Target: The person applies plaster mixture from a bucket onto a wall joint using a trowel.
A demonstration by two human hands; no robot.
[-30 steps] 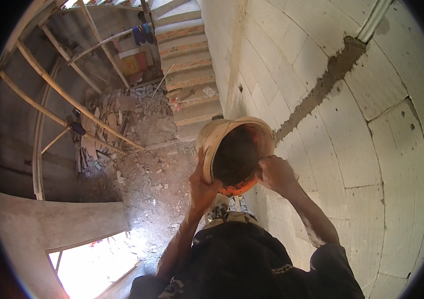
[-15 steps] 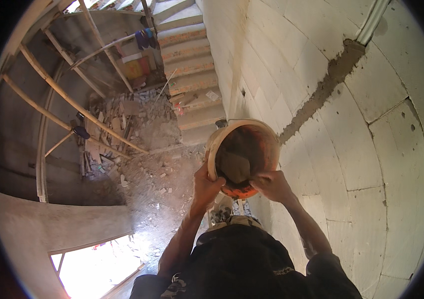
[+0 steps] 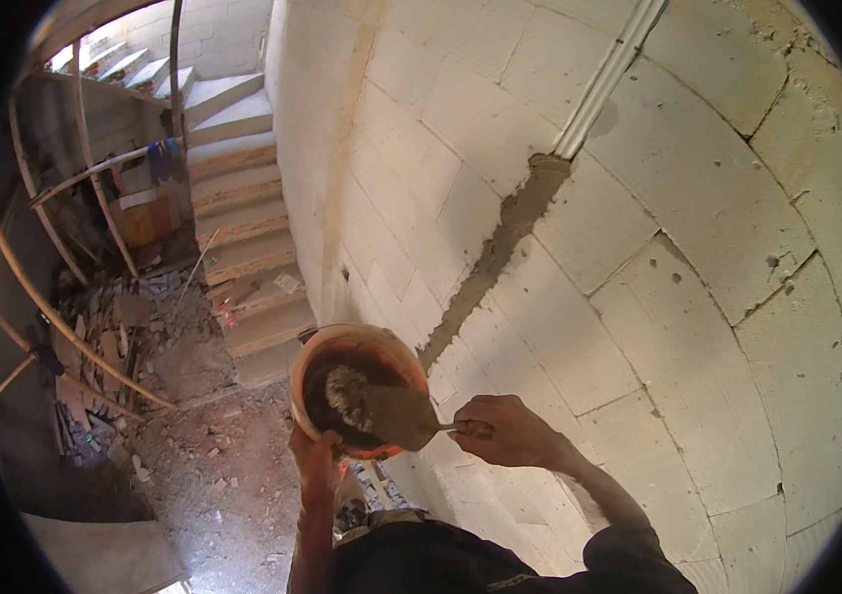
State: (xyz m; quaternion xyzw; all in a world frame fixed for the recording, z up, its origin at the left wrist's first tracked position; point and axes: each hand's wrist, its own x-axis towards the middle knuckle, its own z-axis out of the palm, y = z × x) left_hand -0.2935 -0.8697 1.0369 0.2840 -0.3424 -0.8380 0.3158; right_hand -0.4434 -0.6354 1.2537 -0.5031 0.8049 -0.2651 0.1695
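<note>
My left hand (image 3: 316,457) grips the near left rim of an orange bucket (image 3: 407,366) with mortar inside. In my right hand (image 3: 508,432) is the handle of a trowel (image 3: 407,418), its blade lying over the bucket's right rim. A lump of grey mortar (image 3: 347,396) sits at the blade's far end, over the bucket's mouth. Beyond the bucket, a strip of dark mortar (image 3: 488,267) fills a diagonal channel in the pale block wall (image 3: 589,337). Light conduit pipes (image 3: 611,77) run upward from the top of that strip.
Brick-edged concrete stairs (image 3: 243,228) climb at the far left along the wall. Wooden poles (image 3: 70,307) stand and lean at the left. Broken brick and rubble (image 3: 124,337) cover the floor (image 3: 218,485) below me.
The view has swung toward the wall on the right. My right hand has drawn back from the bucket's inside, bringing the trowel up with mortar on its blade. My left hand keeps its hold.
</note>
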